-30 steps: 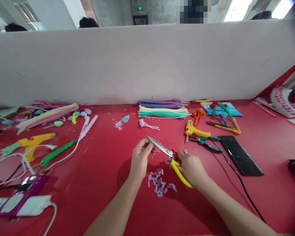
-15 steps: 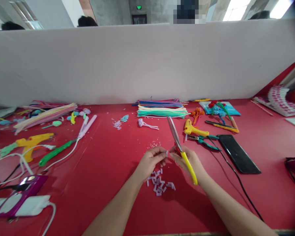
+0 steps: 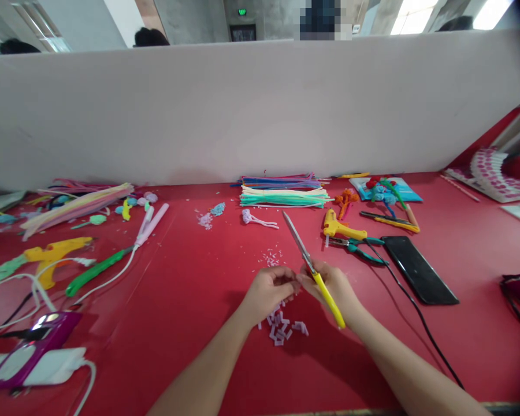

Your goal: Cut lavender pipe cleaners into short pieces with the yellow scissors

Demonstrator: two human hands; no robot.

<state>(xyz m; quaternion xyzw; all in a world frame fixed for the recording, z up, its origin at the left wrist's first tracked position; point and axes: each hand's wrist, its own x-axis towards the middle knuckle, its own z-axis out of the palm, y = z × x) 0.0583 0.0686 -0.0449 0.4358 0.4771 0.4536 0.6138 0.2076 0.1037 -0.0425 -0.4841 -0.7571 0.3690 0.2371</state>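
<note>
My right hand [image 3: 335,287] grips yellow-handled scissors [image 3: 312,268], the shut blades pointing up and away to the left. My left hand [image 3: 269,287] is closed in a pinch right beside it, fingertips meeting those of the right hand; what it pinches is too small to make out. Just under both hands lies a little heap of short lilac pipe-cleaner pieces [image 3: 282,329] on the red table [image 3: 190,300].
Bundles of pipe cleaners [image 3: 283,193] lie at the back by the white partition. A yellow glue gun [image 3: 340,228], green pliers [image 3: 359,247], a black phone [image 3: 418,268] and a cable are to the right. Another glue gun [image 3: 49,254], green tool [image 3: 97,268] and purple device [image 3: 28,349] sit left.
The scissors swung from lying flat towards the left to blades pointing up and away. My left hand moved right and nearer, meeting my right hand above the lilac pieces.
</note>
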